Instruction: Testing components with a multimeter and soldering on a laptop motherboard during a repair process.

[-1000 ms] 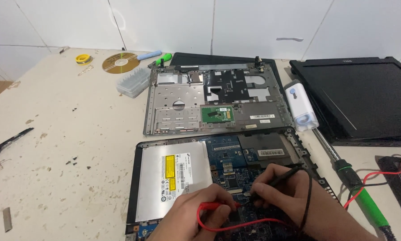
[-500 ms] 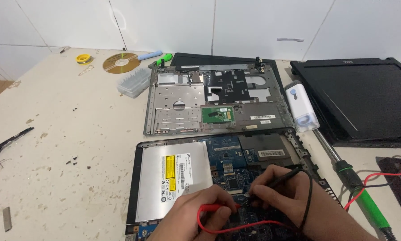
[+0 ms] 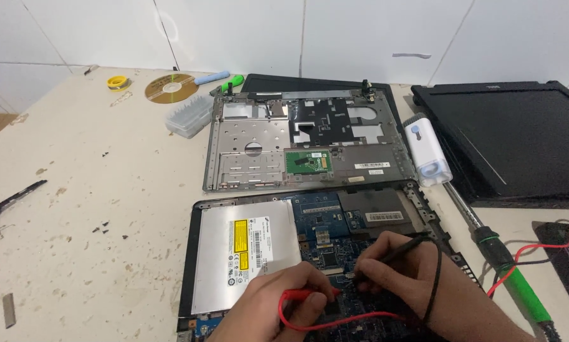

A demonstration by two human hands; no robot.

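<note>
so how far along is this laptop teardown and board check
Done: the palmrest cover is off and lies above the opened laptop base, with the blue motherboard exposed. In hand: the left hand holds a red probe and the right hand a black probe, both tips on the board. Left: the optical drive remains seated in the base; nothing is reassembled.

The person's left hand (image 3: 278, 304) and right hand (image 3: 401, 266) are bare, with no gloves, rings or watch showing, and both forearms are uncovered, without sleeves.
</note>
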